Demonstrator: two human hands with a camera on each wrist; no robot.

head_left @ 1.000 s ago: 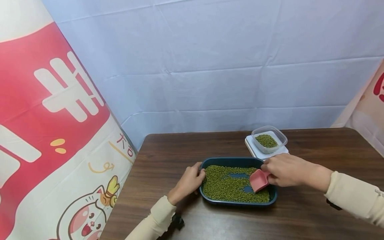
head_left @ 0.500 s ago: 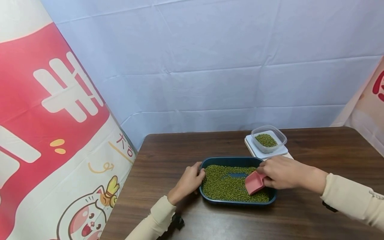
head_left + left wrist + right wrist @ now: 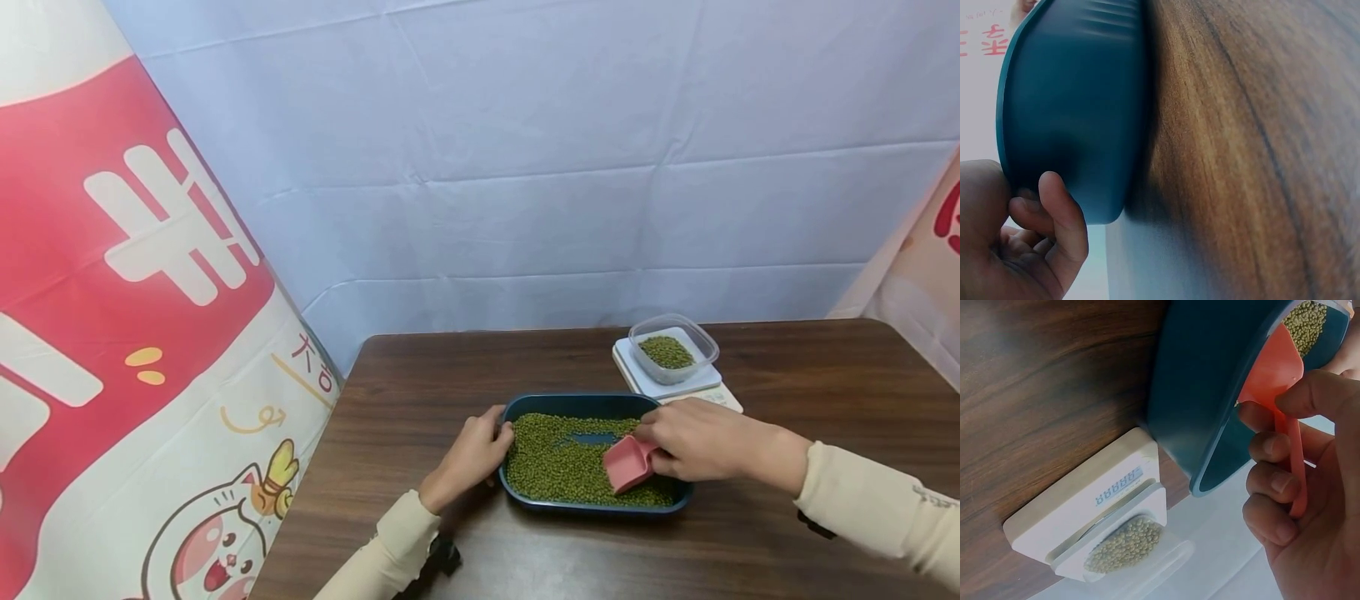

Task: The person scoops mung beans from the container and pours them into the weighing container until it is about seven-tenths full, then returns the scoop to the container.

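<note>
A dark blue tray [image 3: 577,505] holds a layer of green mung beans [image 3: 562,467], with a patch of its bottom bare near the middle. My left hand [image 3: 474,450] grips the tray's left end, thumb over the rim; the left wrist view shows its curled fingers [image 3: 1063,215] against the outer wall. In my right hand [image 3: 693,437] is a pink scoop [image 3: 628,463], its blade down among the beans in the tray's right part. The right wrist view shows the fingers wrapped round the scoop's handle [image 3: 1296,469]. Whether beans lie in the scoop I cannot tell.
Behind the tray, a white kitchen scale [image 3: 705,392] bears a clear plastic container [image 3: 701,335] with some mung beans inside. The brown wooden table [image 3: 435,367] ends at a pale cloth backdrop [image 3: 480,225]. A printed banner [image 3: 187,350] hangs at the left.
My right hand has moved the scoop left and slightly toward me through the beans, which now cover a bare spot at the right. The left hand and tray have stayed put.
</note>
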